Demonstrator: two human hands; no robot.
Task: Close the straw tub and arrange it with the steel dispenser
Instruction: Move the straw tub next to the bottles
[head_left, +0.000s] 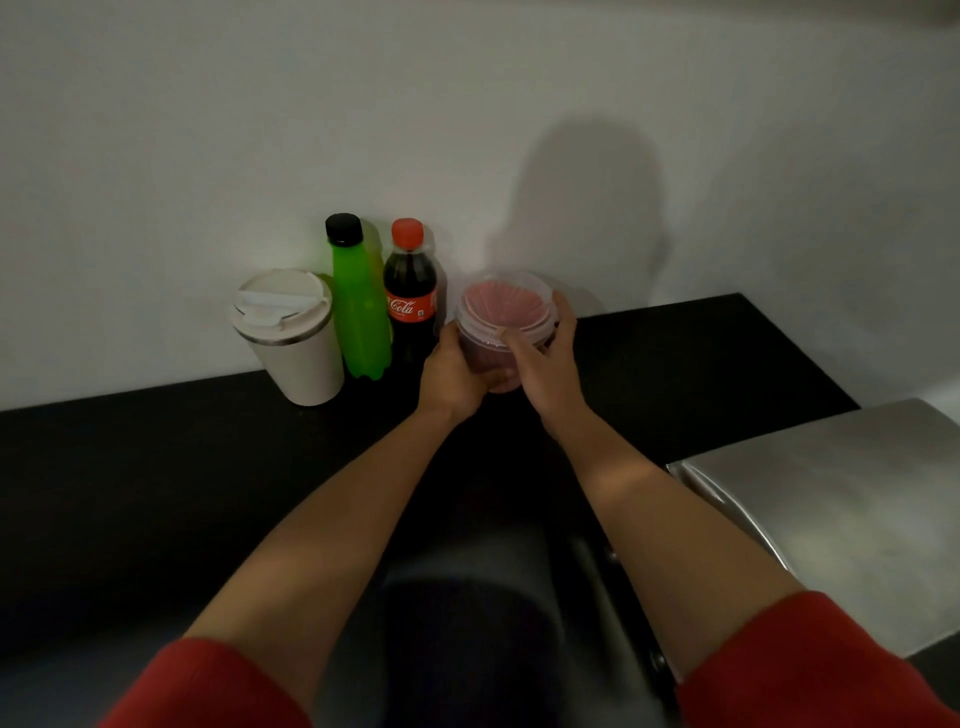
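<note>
A clear plastic straw tub (503, 312) with a clear lid on top and pink straws showing through is held near the wall, just above or on the black counter (156, 467). My left hand (454, 376) cups its lower left side. My right hand (545, 364) wraps its right side, thumb resting on the lid's rim. The steel dispenser (841, 509), a brushed metal box, sits at the right, apart from the tub and in front of it.
Left of the tub stand a cola bottle (410, 296), a green bottle (358, 306) and a white travel cup (291, 338), all close to the white wall. A dark rounded object (467, 623) lies between my forearms at the counter's front.
</note>
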